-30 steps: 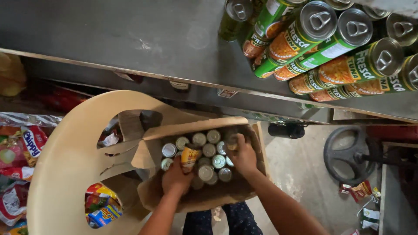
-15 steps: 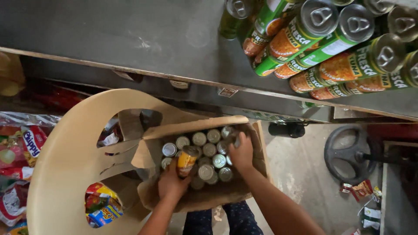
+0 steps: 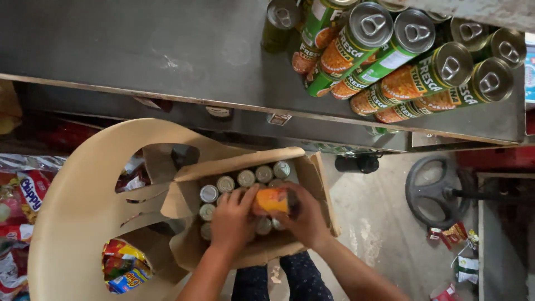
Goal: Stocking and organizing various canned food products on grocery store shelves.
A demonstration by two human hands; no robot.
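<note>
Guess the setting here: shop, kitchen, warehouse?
Probably a small shop or its stockroom: stacked cans on a metal shelf, a box full of cans being unpacked by both hands, and snack packets on the left.

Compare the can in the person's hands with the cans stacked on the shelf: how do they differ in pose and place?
The held can lies sideways over the cardboard box, gripped by the left hand and right hand; the shelf cans rest untouched in a stack on the grey shelf. Its side shows orange; theirs show green too. Both are round metal cans.
</note>
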